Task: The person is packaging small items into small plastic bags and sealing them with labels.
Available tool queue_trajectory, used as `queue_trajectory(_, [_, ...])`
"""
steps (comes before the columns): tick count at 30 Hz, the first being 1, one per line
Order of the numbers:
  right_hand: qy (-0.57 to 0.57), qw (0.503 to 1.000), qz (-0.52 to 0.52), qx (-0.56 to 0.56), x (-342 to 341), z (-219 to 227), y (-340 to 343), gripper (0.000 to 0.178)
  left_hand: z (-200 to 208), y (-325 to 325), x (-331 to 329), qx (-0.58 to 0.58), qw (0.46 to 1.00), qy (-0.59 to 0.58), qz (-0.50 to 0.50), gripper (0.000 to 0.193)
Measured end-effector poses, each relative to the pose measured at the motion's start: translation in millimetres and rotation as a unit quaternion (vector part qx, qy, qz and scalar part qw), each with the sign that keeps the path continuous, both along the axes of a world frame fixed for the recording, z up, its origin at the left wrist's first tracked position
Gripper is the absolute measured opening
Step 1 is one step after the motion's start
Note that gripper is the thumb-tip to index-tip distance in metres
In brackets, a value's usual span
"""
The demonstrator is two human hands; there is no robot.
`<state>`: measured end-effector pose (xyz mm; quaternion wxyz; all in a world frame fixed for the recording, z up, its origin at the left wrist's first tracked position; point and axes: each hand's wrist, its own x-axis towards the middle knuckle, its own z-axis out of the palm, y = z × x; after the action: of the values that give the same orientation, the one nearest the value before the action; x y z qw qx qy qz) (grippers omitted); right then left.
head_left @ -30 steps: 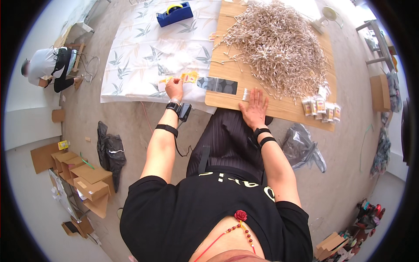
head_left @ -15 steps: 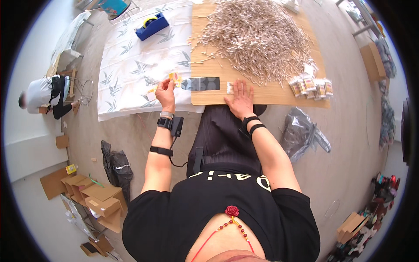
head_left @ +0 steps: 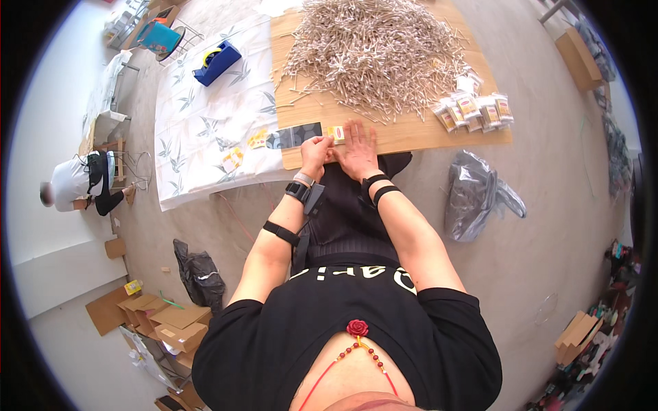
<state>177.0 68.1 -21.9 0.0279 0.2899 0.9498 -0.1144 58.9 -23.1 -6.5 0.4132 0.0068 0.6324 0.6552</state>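
Note:
My left hand [head_left: 316, 156] is closed in a pinch at the edge of a small yellow-and-white printed card [head_left: 335, 133] near the front edge of the wooden board. That card lies where a short row of cotton swabs was seen, and little of the swabs shows now. Flat on the board, my right hand [head_left: 358, 152] has its fingers stretched out beside the card. A dark patterned strip [head_left: 295, 135] lies left of the card. Beyond my hands rises a large heap of loose cotton swabs [head_left: 373, 51].
Small filled packets [head_left: 473, 113] are piled at the board's right. A blue tape dispenser [head_left: 218, 65] and loose yellow cards [head_left: 233, 159] rest on the leaf-patterned cloth [head_left: 185, 130]. Plastic bags [head_left: 473, 195] lie on the floor. Another person [head_left: 75, 181] sits far left.
My left hand has moved right from the loose cards, bringing a yellow card over to the swabs by my right hand. My right hand stays flat. The whole view has shifted slightly.

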Motion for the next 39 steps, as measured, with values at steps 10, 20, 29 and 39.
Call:
queue_trajectory(10, [0.067,0.998,-0.006,-0.009,1.4,-6.8,0.4,0.084,-3.7,14.7,5.4,-0.078,0.994,0.065,0.031,0.015])
queue_trajectory(20, [0.107,0.994,0.006,-0.01,3.3,-13.9,2.7,0.087,-17.0,25.6,11.7,-0.147,0.976,0.158,0.006,0.016])
queue_trajectory(29, [0.082,0.997,0.009,-0.011,3.0,-9.7,2.1,0.084,-13.9,30.0,16.5,-0.122,0.988,0.089,0.035,0.02])
queue_trajectory(39, [0.053,0.999,0.007,0.005,1.9,-8.9,1.3,0.077,5.1,20.3,15.4,-0.18,0.951,0.252,-0.008,0.021])
